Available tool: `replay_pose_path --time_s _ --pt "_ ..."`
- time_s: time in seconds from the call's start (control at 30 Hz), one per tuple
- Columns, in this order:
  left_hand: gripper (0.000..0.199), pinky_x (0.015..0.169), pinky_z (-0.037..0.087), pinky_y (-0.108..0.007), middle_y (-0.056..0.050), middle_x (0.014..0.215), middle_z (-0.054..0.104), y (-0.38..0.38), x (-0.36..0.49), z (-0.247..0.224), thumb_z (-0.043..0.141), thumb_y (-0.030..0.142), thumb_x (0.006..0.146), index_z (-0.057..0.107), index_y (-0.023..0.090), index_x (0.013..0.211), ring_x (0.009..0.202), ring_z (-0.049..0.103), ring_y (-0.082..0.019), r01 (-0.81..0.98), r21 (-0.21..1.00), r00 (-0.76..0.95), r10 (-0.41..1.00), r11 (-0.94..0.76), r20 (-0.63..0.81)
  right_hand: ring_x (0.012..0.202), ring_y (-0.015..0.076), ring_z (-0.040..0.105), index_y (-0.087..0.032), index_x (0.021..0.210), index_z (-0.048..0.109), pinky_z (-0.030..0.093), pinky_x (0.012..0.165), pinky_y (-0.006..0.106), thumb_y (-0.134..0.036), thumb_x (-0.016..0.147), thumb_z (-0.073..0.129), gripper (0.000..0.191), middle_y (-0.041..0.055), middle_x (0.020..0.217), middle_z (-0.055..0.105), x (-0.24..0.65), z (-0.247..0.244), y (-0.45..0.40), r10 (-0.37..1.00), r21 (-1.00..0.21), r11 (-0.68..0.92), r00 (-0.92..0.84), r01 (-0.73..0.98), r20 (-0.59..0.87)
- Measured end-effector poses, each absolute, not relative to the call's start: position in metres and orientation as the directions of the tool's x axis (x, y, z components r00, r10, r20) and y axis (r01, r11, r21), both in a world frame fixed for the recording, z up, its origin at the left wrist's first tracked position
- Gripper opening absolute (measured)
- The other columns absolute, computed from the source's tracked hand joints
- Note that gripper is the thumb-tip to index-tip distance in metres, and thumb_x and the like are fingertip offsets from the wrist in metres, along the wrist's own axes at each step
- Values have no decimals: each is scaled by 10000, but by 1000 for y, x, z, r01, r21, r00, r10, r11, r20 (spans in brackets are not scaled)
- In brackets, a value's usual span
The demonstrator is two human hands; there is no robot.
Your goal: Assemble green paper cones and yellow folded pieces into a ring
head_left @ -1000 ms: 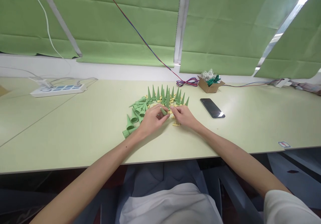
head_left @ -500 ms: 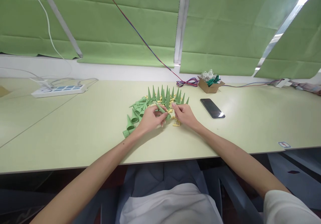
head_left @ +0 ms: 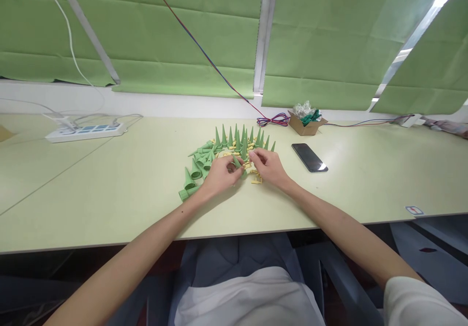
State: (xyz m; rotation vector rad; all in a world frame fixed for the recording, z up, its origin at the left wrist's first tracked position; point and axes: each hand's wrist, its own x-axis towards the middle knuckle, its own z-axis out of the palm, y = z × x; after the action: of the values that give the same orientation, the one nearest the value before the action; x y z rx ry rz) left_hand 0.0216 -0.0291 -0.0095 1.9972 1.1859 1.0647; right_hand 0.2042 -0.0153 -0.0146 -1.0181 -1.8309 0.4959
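Observation:
My left hand [head_left: 221, 174] is closed around a green plastic cone spike [head_left: 237, 161], tilted with its point up and to the left. A small yellow plastic piece [head_left: 247, 165] is at the cone's wide end, between my hands. My right hand [head_left: 270, 166] has its thumb and fingers pinched together at this yellow piece; the exact contact is partly hidden. Behind my hands several green cones [head_left: 238, 143] stand upright in a cluster. More green cones [head_left: 196, 172] lie or lean beside my left hand. Loose yellow pieces [head_left: 256, 182] rest below my right hand.
A black phone [head_left: 309, 158] lies on the pale table [head_left: 351, 184], right of my right hand. Behind it is a small cardboard box [head_left: 305, 127] with plastic wrap and green material. Coiled red-blue wire [head_left: 273, 120] lies at the back. A power strip [head_left: 86, 132] is at the far left.
The green cone in my left hand has moved slightly down and stands steeper, with the yellow piece a little lower. My left fingers have curled in; my right hand has barely moved.

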Motion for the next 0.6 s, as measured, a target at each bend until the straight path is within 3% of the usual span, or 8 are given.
replay_pose_path --time_s 0.17,0.3,0.43,0.53,0.6 --pt "136 552 423 -257 12 607 615 -28 22 -11 595 267 826 662 154 857 551 551 -134 550 647 335 849 -528 408 521 99 406 -187 769 570 335 542 250 -454 935 550 315 -34 575 492 203 -16 -17 771 -678 636 -334 369 542" --pt "92 560 392 -245 21 626 579 -28 21 -12 564 212 788 538 171 710 562 511 -114 551 622 358 831 -556 425 493 98 442 -196 779 578 356 528 242 -412 892 620 248 -42 551 535 203 -18 -16 754 -670 652 -392 355 527" --pt "103 549 367 -243 32 622 540 -30 21 -12 554 189 771 485 182 695 557 483 -106 553 600 375 816 -578 440 488 98 443 -197 775 576 359 526 240 -391 859 660 228 -46 544 533 203 -20 -13 749 -662 659 -385 357 539" --pt "22 555 377 -240 35 644 538 -31 22 -12 552 188 781 537 174 773 565 492 -106 547 584 398 800 -600 450 486 96 441 -196 784 579 362 526 239 -391 846 671 225 -47 551 539 203 -20 -12 748 -661 661 -381 356 543" --pt "146 580 408 -236 37 691 558 -31 21 -12 546 181 794 593 165 932 574 515 -103 522 597 412 793 -610 449 483 93 439 -194 784 579 362 526 237 -391 843 672 225 -49 551 540 203 -21 -11 744 -653 666 -383 361 547"
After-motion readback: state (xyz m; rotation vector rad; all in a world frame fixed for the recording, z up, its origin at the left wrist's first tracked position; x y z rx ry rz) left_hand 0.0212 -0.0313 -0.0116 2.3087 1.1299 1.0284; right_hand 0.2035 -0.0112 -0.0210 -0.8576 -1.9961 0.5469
